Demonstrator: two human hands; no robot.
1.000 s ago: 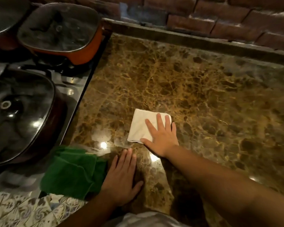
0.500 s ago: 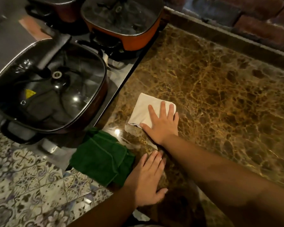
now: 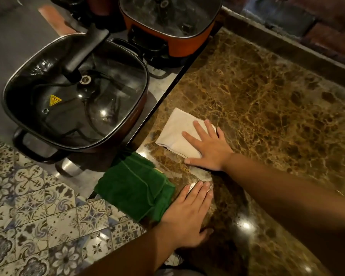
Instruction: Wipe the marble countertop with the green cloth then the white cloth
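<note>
The brown marble countertop (image 3: 271, 100) fills the right side. A folded white cloth (image 3: 177, 132) lies flat near its left edge, and my right hand (image 3: 207, 146) presses on the cloth's right part with fingers spread. A folded green cloth (image 3: 133, 188) sits at the counter's front left corner, partly over the stove edge. My left hand (image 3: 187, 214) rests flat on the marble, its side touching the green cloth, holding nothing.
A steel stove top (image 3: 167, 86) borders the counter on the left, carrying a dark lidded pan (image 3: 76, 94) and an orange lidded pan (image 3: 167, 20). A brick wall (image 3: 327, 20) runs behind the raised back ledge. Patterned floor tiles (image 3: 38, 206) lie below left.
The view has swung left and down, showing more stove and floor. My right hand has slid the white cloth towards the counter's left edge. My left hand stays flat beside the green cloth.
</note>
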